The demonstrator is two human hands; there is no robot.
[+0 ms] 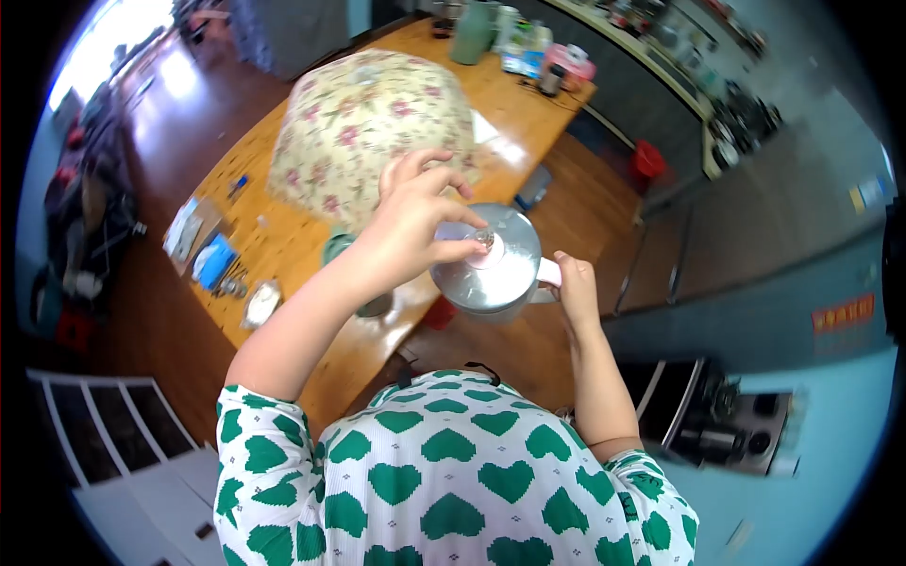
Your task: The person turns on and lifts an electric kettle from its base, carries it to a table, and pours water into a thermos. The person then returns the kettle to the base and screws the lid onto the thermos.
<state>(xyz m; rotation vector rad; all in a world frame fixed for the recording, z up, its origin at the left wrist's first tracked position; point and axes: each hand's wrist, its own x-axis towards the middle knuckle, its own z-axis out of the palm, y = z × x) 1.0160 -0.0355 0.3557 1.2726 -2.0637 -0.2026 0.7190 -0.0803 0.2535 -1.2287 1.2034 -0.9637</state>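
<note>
A round pot with a shiny metal lid point(510, 241) and a pale handle is held up beside the table's edge. My right hand point(578, 288) is wrapped round the handle. The thumb and index finger of my left hand point(420, 212) pinch the small knob point(485, 238) at the lid's centre, with the other fingers raised. The lid rests on the pot. A green object point(337, 245) stands on the table, partly hidden behind my left forearm.
A flowered food cover point(368, 132) stands on the wooden table point(247, 212). A green jug point(475, 33) and several packages are at its far end. Boxes and a blue packet point(215, 259) lie at its left. A red bin point(647, 160) is on the floor.
</note>
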